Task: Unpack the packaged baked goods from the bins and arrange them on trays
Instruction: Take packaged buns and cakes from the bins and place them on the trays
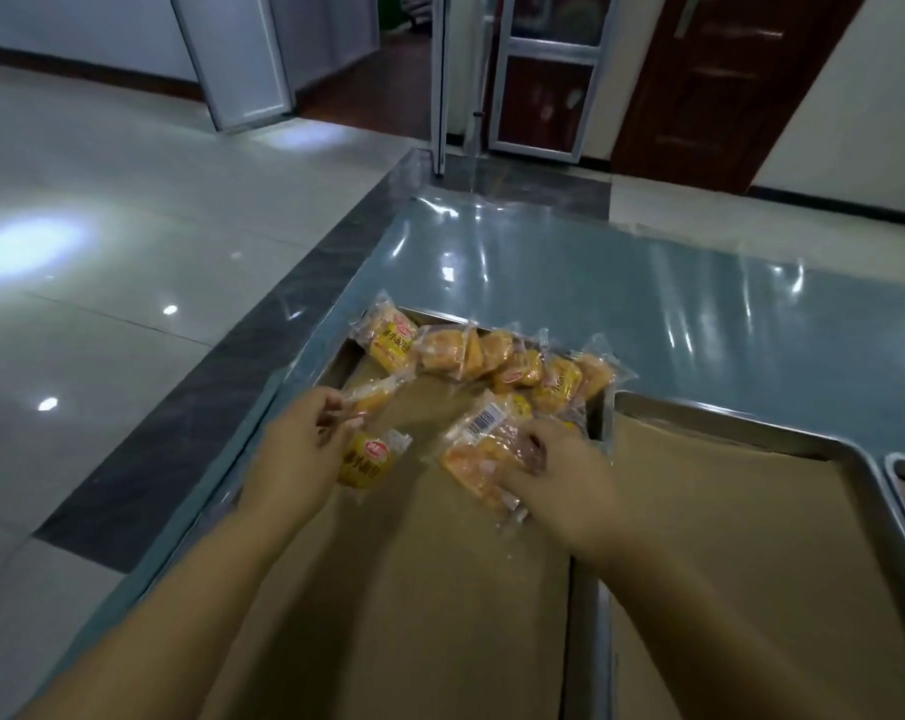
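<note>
Both arms extended; left grip (294,449) and right grip (564,475) curled, grasping.

The left hand (289,449) and right hand (570,475) are bare, as are both forearms (190,589).

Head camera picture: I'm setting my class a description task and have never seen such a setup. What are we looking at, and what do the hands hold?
No machine here: a person wears the camera on the head, so this one picture looks down at their own bare hands. On the shiny table stand metal trays lined with brown paper. The left tray has wrapped bread packets piled along its far edge; a second tray lies to its right. The left hand holds a yellow packet; the right hand grips a barcode packet.
</note>
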Action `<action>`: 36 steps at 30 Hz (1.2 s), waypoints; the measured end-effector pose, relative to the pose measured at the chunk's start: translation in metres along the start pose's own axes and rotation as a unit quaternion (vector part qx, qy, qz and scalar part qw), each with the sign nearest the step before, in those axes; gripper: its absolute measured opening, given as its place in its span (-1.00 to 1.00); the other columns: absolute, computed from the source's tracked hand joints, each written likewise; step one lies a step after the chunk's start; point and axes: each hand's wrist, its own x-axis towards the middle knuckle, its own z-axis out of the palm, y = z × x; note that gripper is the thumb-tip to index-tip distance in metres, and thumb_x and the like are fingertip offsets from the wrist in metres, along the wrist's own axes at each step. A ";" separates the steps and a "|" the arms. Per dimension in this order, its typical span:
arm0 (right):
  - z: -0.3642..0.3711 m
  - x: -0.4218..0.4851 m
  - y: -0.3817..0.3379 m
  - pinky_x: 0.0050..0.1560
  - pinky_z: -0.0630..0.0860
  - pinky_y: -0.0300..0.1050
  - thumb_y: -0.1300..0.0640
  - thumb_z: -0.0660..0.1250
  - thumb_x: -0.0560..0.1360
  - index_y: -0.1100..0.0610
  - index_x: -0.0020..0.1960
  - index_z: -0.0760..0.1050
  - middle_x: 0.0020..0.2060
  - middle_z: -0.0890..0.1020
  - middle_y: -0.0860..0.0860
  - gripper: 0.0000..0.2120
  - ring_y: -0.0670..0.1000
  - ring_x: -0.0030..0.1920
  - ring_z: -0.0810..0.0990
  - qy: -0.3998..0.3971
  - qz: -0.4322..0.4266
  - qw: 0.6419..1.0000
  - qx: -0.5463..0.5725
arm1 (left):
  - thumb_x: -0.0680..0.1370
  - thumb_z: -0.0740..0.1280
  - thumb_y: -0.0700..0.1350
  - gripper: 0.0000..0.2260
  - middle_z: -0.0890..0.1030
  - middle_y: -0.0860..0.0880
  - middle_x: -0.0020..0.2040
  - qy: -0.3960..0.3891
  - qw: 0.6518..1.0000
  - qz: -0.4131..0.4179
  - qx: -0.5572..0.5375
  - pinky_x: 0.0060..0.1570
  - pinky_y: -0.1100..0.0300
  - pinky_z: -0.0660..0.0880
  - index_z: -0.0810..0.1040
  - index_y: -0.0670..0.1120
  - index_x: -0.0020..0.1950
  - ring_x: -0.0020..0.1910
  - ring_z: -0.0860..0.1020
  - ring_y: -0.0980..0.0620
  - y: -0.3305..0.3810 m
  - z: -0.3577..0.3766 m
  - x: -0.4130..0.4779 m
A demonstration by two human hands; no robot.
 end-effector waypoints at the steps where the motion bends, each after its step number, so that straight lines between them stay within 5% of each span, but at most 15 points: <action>1: 0.008 0.011 -0.008 -0.27 0.43 -0.26 -0.14 0.39 0.41 -0.19 -0.06 0.45 -0.20 0.58 -0.22 -0.85 -0.23 -0.20 0.54 0.007 0.004 1.000 0.006 | 0.51 0.33 -0.06 -0.81 0.51 0.23 -0.15 0.006 1.000 0.013 0.006 -0.24 0.27 0.49 0.43 0.25 -0.16 -0.14 0.52 0.25 -0.003 -0.001 0.013; 5: 0.036 0.055 -0.024 -0.34 0.34 -0.25 -0.19 0.33 0.44 -0.08 -0.06 0.43 -0.23 0.54 -0.16 -0.78 -0.18 -0.24 0.50 0.027 0.041 0.999 0.007 | 0.52 0.31 -0.11 -0.86 0.46 0.24 -0.21 0.041 0.996 0.064 0.054 -0.27 0.31 0.40 0.42 0.14 -0.10 -0.17 0.49 0.25 -0.011 0.008 0.057; 10: 0.059 0.092 -0.011 -0.03 0.49 -0.09 -0.09 0.32 0.49 0.07 0.19 0.38 0.02 0.55 -0.02 -0.64 0.03 0.04 0.54 0.034 0.093 0.993 -0.064 | 0.52 0.28 -0.22 -0.88 0.54 -0.11 0.01 -0.001 0.984 0.113 0.135 -0.07 0.06 0.42 0.52 -0.11 0.04 -0.01 0.47 -0.11 -0.026 0.038 0.079; 16: 0.079 0.096 0.003 0.21 0.40 0.01 -0.21 0.30 0.45 0.07 0.46 0.00 0.38 0.28 0.10 -0.24 0.12 0.35 0.33 0.083 0.105 0.969 -0.208 | 0.50 0.28 0.12 -0.64 0.34 0.07 0.33 -0.138 0.961 0.153 0.185 0.14 0.30 0.16 0.42 0.09 0.28 0.26 0.27 0.08 -0.051 0.068 0.059; 20: 0.081 0.080 0.018 0.38 0.15 0.04 -0.21 0.12 0.52 0.00 0.45 -0.22 0.41 0.02 0.11 -0.29 0.14 0.42 0.05 0.050 0.036 0.961 -0.270 | 0.46 0.32 0.14 -0.50 0.10 0.15 0.39 -0.197 0.949 0.159 0.190 0.22 0.24 0.12 0.26 0.13 0.36 0.33 0.08 0.11 -0.067 0.063 0.055; 26: 0.077 0.072 0.027 0.41 0.01 0.17 -0.14 0.14 0.50 -0.09 0.39 -0.05 0.41 -0.12 0.01 -0.43 0.16 0.42 -0.10 -0.017 -0.033 0.942 -0.334 | 0.47 0.31 -0.07 -0.38 -0.03 0.11 0.45 -0.261 0.922 0.180 0.221 0.31 0.20 0.18 0.11 0.06 0.46 0.42 -0.01 0.05 -0.076 0.056 0.065; 31: 0.077 0.090 0.017 0.35 0.19 0.16 0.00 0.26 0.49 -0.03 0.37 0.14 0.43 0.09 0.13 -0.49 0.22 0.39 0.14 0.002 -0.006 0.922 -0.387 | 0.49 0.27 -0.26 -0.49 0.17 -0.04 0.47 -0.206 0.926 0.205 0.243 0.39 0.10 0.15 0.31 -0.05 0.43 0.44 0.12 -0.06 -0.068 0.062 0.085; 36: 0.076 0.095 0.008 0.34 0.26 0.18 0.02 0.28 0.50 0.00 0.38 0.20 0.45 0.09 0.17 -0.51 0.23 0.41 0.15 -0.011 0.025 0.926 -0.377 | 0.50 0.26 -0.24 -0.47 0.11 0.00 0.50 -0.215 0.922 0.188 0.263 0.40 0.10 0.12 0.25 -0.01 0.46 0.45 0.08 -0.03 -0.063 0.063 0.086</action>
